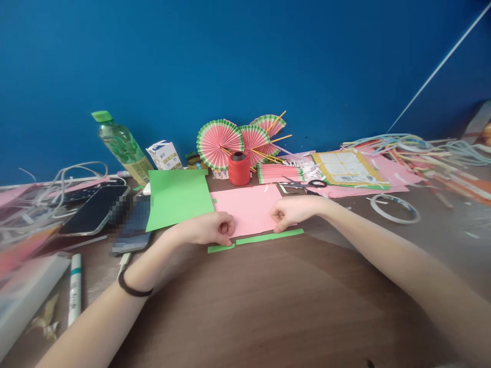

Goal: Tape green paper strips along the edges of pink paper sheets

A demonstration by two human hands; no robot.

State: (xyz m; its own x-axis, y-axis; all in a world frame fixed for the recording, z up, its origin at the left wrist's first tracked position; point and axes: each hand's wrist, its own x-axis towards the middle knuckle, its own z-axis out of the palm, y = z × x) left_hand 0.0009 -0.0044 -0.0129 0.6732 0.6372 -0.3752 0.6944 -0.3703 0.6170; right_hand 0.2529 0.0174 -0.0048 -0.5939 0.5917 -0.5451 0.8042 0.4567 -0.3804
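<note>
A pink paper sheet (249, 207) lies flat on the brown table (245, 301). My left hand (215, 228) is at its left front corner, fingers curled and closed; whatever they pinch is too small to make out. At the right front corner is my right hand (288, 212), also closed, with its fingertips on the pink paper near the edge. Just in front of the sheet lie a long green strip (269, 237) and a short green strip (221, 248), the short one beside my left fingertips. A green paper sheet (178, 197) sits left of the pink one.
Behind stand pink and green paper fans (220, 144), a red thread spool (239, 169) and a green-capped bottle (125, 145). Scissors (307, 184) and a tape roll (395, 209) are at right. At left are phones (94, 209), cables and a marker (75, 286).
</note>
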